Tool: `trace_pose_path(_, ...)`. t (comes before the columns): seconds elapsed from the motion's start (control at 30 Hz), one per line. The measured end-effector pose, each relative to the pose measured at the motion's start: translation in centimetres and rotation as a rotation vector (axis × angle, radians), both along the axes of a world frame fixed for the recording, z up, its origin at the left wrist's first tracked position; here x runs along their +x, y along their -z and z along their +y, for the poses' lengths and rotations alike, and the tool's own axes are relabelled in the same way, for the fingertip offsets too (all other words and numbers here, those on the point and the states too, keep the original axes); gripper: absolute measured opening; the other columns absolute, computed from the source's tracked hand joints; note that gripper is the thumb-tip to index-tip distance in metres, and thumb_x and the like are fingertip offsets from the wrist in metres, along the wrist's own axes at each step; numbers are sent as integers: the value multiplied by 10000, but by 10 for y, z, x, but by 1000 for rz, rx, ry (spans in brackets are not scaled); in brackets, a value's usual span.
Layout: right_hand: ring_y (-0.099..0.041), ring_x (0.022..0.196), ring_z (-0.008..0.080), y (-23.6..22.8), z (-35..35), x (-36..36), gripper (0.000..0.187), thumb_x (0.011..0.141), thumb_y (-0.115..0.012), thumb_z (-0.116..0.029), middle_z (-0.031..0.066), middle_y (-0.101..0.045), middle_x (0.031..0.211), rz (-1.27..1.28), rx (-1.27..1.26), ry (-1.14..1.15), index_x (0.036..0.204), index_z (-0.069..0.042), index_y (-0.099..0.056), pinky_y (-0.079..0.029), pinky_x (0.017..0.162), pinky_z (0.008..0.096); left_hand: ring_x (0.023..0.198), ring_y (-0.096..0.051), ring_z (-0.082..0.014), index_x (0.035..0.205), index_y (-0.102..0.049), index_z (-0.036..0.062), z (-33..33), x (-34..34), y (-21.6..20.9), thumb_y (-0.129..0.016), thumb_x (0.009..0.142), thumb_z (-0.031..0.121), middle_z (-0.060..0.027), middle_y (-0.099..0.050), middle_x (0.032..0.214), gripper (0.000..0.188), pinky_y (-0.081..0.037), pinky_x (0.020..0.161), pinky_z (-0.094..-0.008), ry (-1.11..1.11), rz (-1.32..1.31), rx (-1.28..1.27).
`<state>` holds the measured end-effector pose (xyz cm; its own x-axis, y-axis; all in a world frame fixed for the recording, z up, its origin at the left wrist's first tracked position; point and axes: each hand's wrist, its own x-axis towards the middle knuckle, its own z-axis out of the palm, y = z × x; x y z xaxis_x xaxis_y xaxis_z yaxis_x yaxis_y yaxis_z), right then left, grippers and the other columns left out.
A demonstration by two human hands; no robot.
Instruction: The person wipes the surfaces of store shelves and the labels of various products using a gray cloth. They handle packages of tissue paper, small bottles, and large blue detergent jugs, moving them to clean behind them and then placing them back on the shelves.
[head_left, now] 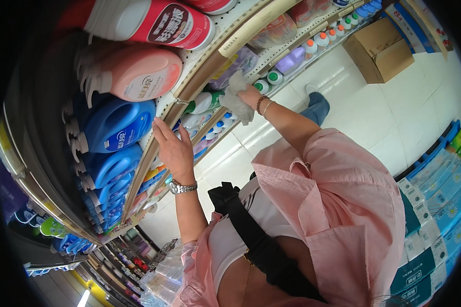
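Observation:
My left hand (pixel 174 152), with a watch on its wrist, rests its outstretched fingers at the shelf's front edge (pixel 153 146). Just beyond those fingertips stands a blue detergent bottle (pixel 120 125) with a handle. A pink detergent bottle (pixel 146 74) stands beside it, farther along the same shelf. Bunched in my right hand (pixel 250 96) is a greyish-white cloth (pixel 236 100), hanging down in front of the lower shelves. Close to the cloth are a green-and-white bottle (pixel 205 103) and a purple bottle (pixel 235 66). The fingertips of my right hand are partly hidden by the cloth.
A red bottle (pixel 187 25) stands at the upper left. Lower shelves hold several small bottles with orange caps (pixel 321 39). An open cardboard box (pixel 379 51) sits on the tiled floor (pixel 374 112). Packs of tissue paper (pixel 435 204) are stacked at my right.

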<state>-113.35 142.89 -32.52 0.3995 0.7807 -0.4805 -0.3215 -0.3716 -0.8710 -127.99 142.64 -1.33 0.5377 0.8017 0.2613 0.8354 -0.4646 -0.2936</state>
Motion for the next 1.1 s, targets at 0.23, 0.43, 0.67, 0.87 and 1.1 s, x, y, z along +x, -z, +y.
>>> trace_pose_path(0.23,-561,1006,295,-113,-61,91,409,741,-595,-70,145,-589,1097,-273,274,645,1147,-37,-559,-444,884,344,1003,-588,-384,1361,-311,-27,1,-10,10,-580,865,246,-250,-404,1324,626,-552,696,-387,-13,-84,-21)
trace_pose_path(0.43,-524,1013,353,-105,-23,155,356,692,-627,-53,153,-546,1067,-841,343,665,1038,-133,-644,-424,921,362,1023,-578,-394,1363,-307,-29,3,-10,10,-587,867,228,-260,-396,1326,625,-551,707,-388,31,-101,-18)
trace_pose_path(0.67,-601,1004,300,48,-54,190,486,710,-631,-202,186,-632,1083,-407,-278,529,1167,-41,-592,-462,857,351,1072,-550,-401,1375,-290,-23,5,-3,7,-592,865,205,-269,-395,1323,636,-549,732,-383,19,-102,-27)
trace_pose_path(0.87,-587,992,337,-59,-44,294,457,726,-615,-184,234,-614,1067,-289,326,1252,1102,70,-562,-446,865,371,1098,-526,-415,1380,-279,-27,3,-5,12,-588,863,188,-276,-393,1324,640,-538,773,-390,1,-117,-10)
trace_pose_path(1.1,-543,1007,454,-16,-14,328,537,750,-576,-372,311,-585,1058,-907,-137,674,1062,65,-585,-421,898,454,1074,-551,-378,1384,-299,-11,3,2,14,-605,845,190,-259,-402,1344,652,-540,742,-356,-44,-171,11)
